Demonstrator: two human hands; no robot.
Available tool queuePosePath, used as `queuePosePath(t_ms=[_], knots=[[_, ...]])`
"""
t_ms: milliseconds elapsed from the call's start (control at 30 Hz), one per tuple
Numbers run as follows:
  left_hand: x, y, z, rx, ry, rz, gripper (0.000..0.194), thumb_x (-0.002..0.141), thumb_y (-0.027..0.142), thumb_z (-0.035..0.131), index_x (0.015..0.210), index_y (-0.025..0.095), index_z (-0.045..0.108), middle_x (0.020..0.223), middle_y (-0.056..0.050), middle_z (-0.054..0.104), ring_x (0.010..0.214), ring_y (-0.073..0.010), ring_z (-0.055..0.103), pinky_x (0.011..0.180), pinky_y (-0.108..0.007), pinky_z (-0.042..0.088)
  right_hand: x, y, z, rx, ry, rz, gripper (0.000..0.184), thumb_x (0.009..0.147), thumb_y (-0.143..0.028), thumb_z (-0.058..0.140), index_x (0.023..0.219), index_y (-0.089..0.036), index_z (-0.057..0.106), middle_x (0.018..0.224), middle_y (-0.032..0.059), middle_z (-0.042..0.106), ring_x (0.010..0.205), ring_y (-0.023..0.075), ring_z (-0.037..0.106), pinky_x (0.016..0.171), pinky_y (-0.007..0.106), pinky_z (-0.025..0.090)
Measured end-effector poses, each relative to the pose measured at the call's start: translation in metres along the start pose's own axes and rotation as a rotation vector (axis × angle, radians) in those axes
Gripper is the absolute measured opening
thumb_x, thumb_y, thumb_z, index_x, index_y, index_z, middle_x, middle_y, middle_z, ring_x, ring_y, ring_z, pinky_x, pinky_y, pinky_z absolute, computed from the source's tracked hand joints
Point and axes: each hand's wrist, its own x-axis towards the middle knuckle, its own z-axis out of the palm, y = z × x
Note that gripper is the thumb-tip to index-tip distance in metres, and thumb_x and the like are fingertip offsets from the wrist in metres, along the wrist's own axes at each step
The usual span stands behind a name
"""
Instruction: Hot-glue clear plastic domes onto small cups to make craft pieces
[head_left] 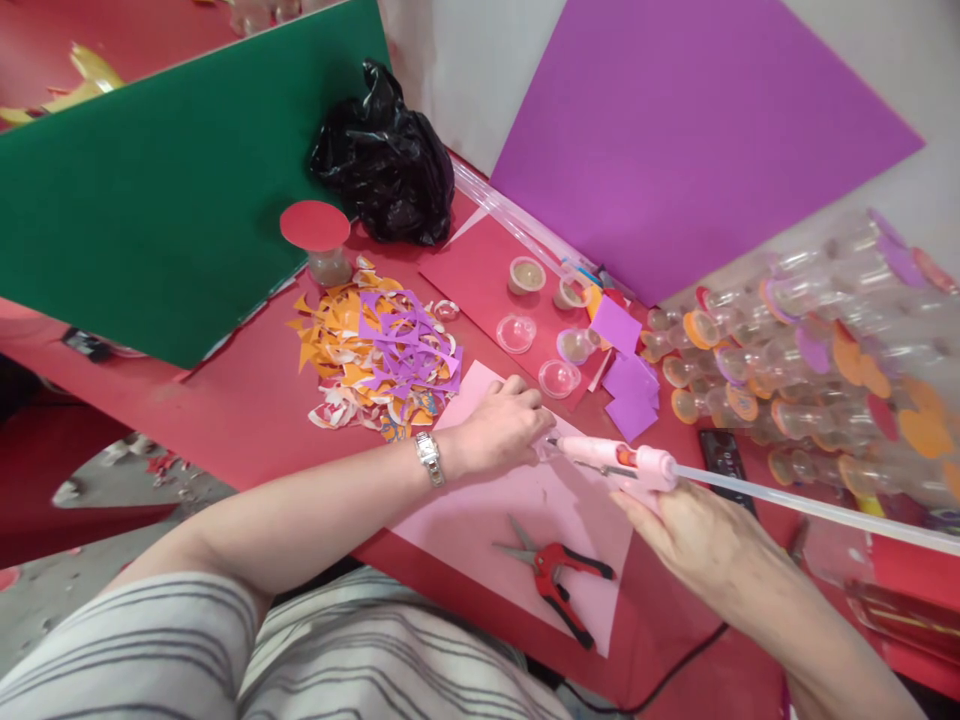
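Note:
My right hand (697,535) is wrapped round the grip of a pink hot glue gun (611,458), with a long clear glue stick (810,505) running out of its back. Just left of its nozzle, my left hand (502,425) has its fingers closed on a small clear plastic piece (546,447), mostly hidden by them. The nozzle is at this piece; whether they touch I cannot tell. Both hands are above a pink sheet (480,515). Red-handled snips (551,568) lie on the sheet with blades apart. Close by are a clear plastic lid (559,378) and small cups (527,275).
Orange and purple foam scraps (382,350) are heaped left of the sheet. Stacked clear bottles (810,370) line the right side, near a black phone (724,460). A green board (187,190), black plastic bag (386,165) and purple sheet (675,130) stand behind.

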Motion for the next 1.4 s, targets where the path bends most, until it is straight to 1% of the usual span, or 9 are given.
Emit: queuePosePath(t_ms=[100,333,467,600,800,933,1133,1300,1400], knots=[[-0.001,0.001,0.0,-0.001,0.007,0.008,0.025,0.082,0.027,0.074,0.105,0.018,0.069,0.105,-0.01,0.063,0.102,-0.0275,0.047,0.082,-0.037,0.039,0.001,0.001,0.0,0.009,0.009,-0.011,0.049,0.102,-0.044,0.029,0.074,-0.021,0.062,0.046,0.0002,0.051,0.042,0.0165,0.055,0.045,0.029,0.03],[0.0,-0.001,0.003,-0.013,0.008,0.014,0.031,0.081,0.028,0.076,0.109,0.018,0.068,0.107,-0.009,0.063,0.104,-0.0269,0.047,0.085,-0.036,0.038,0.003,0.001,0.001,0.005,-0.022,-0.034,0.045,0.1,-0.044,0.032,0.079,-0.023,0.065,0.049,0.0005,0.052,0.044,0.0177,0.055,0.045,0.03,0.034],[0.001,-0.002,0.005,-0.005,0.011,0.012,0.03,0.082,0.028,0.076,0.109,0.018,0.068,0.108,-0.009,0.063,0.104,-0.0268,0.047,0.084,-0.036,0.037,0.007,0.0,-0.002,0.031,-0.031,-0.065,0.039,0.098,-0.045,0.035,0.09,-0.025,0.068,0.054,0.0008,0.056,0.047,0.0179,0.057,0.045,0.029,0.035],[0.001,-0.002,0.006,-0.004,0.014,0.02,0.028,0.082,0.029,0.075,0.108,0.018,0.068,0.107,-0.009,0.064,0.102,-0.0264,0.047,0.083,-0.036,0.037,0.009,-0.003,-0.002,0.038,0.009,-0.081,0.038,0.098,-0.043,0.037,0.098,-0.022,0.068,0.054,-0.0014,0.054,0.045,0.0156,0.056,0.043,0.027,0.033],[0.001,-0.001,0.003,-0.009,0.001,0.013,0.028,0.083,0.027,0.074,0.109,0.017,0.069,0.111,-0.01,0.064,0.105,-0.0275,0.047,0.083,-0.037,0.037,0.009,-0.004,-0.001,0.011,0.045,-0.111,0.04,0.1,-0.042,0.034,0.086,-0.021,0.065,0.06,0.0009,0.058,0.046,0.0148,0.057,0.042,0.027,0.032],[0.001,0.0,0.003,-0.003,-0.01,0.011,0.028,0.083,0.028,0.074,0.109,0.017,0.069,0.111,-0.01,0.064,0.105,-0.0275,0.048,0.085,-0.037,0.037,0.009,-0.004,-0.001,0.014,0.033,-0.112,0.037,0.099,-0.04,0.035,0.086,-0.021,0.064,0.065,0.0022,0.061,0.05,0.0149,0.06,0.045,0.026,0.036],[0.0,-0.001,0.005,0.008,0.026,0.024,0.024,0.083,0.027,0.074,0.105,0.018,0.069,0.109,-0.009,0.064,0.105,-0.0269,0.048,0.083,-0.037,0.038,0.011,-0.007,-0.003,0.027,0.032,-0.104,0.03,0.097,-0.037,0.038,0.095,-0.023,0.065,0.062,0.0009,0.061,0.048,0.016,0.058,0.044,0.027,0.036],[-0.001,-0.001,0.005,0.031,0.042,0.048,0.025,0.083,0.029,0.074,0.105,0.018,0.07,0.11,-0.009,0.065,0.105,-0.0268,0.049,0.084,-0.037,0.039,0.011,-0.009,0.002,0.003,0.116,-0.095,0.039,0.099,-0.041,0.036,0.082,-0.021,0.064,0.058,0.002,0.06,0.043,0.0161,0.057,0.041,0.028,0.032],[-0.001,-0.001,0.008,0.036,0.068,0.059,0.03,0.082,0.029,0.075,0.109,0.017,0.07,0.11,-0.01,0.065,0.106,-0.028,0.049,0.087,-0.038,0.04,0.008,-0.009,0.007,0.037,0.124,-0.034,0.045,0.1,-0.044,0.034,0.073,-0.022,0.062,0.052,0.0008,0.057,0.041,0.0154,0.056,0.04,0.027,0.03]])
